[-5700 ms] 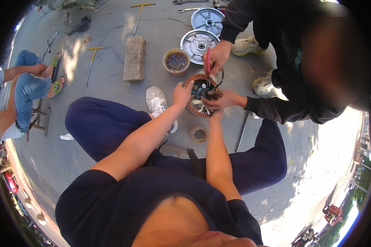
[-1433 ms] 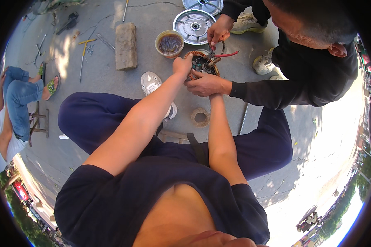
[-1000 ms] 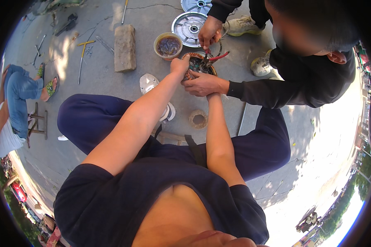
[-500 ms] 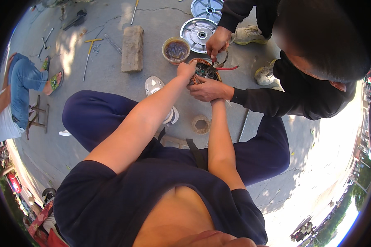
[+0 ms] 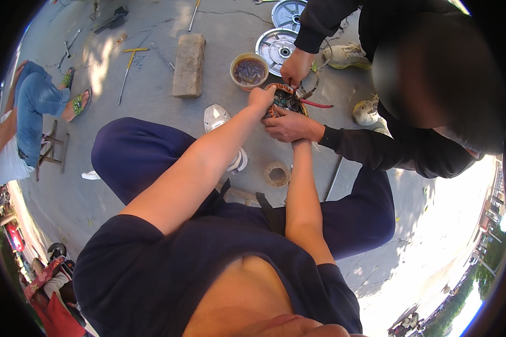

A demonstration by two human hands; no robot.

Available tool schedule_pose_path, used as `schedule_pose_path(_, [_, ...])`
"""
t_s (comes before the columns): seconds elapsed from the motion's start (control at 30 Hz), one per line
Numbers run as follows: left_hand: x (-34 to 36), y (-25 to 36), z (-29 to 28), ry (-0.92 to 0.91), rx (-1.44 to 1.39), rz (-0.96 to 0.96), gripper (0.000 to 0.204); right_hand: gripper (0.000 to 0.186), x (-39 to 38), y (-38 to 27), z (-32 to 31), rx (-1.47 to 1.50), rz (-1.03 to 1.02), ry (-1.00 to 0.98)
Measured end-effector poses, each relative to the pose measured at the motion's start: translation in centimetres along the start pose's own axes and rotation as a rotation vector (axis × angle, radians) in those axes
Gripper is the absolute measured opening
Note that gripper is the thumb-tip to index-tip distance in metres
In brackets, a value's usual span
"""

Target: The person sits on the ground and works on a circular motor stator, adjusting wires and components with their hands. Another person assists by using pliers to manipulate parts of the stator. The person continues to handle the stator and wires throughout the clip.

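A round motor stator [image 5: 288, 102] with copper windings and a dark centre is held up off the ground in front of me. My left hand [image 5: 261, 100] is closed on its near-left rim, thumb along the edge. My right hand runs up under a co-worker's wrist; its fingers are hidden there, so its grip does not show. One co-worker's hand [image 5: 289, 124] lies across the stator's near side. The co-worker's other hand [image 5: 297, 68] pinches something small and dark over the windings. A red cable [image 5: 319, 104] sticks out to the right.
A tub of brown liquid [image 5: 249, 72] stands beyond my left hand, beside silver wheel covers [image 5: 277, 51]. Left of it lie a wooden block [image 5: 189, 66] and a yellow T-handle wrench [image 5: 130, 66]. A ring-shaped piece [image 5: 276, 174] is on the ground between my legs. Another person sits far left.
The whole view has shifted slightly, so most things ahead sit a little further right and lower. The co-worker's head has moved right and down. My left hand keeps its hold on the stator.
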State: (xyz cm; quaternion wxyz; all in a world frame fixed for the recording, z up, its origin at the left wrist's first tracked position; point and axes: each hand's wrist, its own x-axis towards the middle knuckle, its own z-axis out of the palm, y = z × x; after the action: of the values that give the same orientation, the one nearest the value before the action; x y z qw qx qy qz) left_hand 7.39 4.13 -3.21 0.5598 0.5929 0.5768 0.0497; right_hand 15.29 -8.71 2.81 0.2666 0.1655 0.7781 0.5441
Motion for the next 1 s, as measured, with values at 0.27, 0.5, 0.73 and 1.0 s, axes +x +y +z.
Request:
schedule_pose_path(0.27, [-0.7,0.7,-0.1,0.026,0.027,-0.005,0.062,0.05,0.0,0.0,0.1,-0.205,0.017,-0.017])
schedule_pose_path(0.5, [0.0,0.3,-0.2,0.018,-0.006,-0.021,0.061,0.049,0.1,0.0,0.2,0.146,0.078,-0.044])
schedule_pose_path(0.73, [0.3,0.2,0.3,0.008,-0.041,-0.009,0.061,0.048,-0.1,-0.9,0.2,-0.7,-0.015,-0.008])
schedule_pose_path(1.0, [0.3,0.8,-0.7,-0.114,-0.022,-0.025,0.056,0.052,0.2,-1.2,1.1,-0.547,0.034,-0.022])
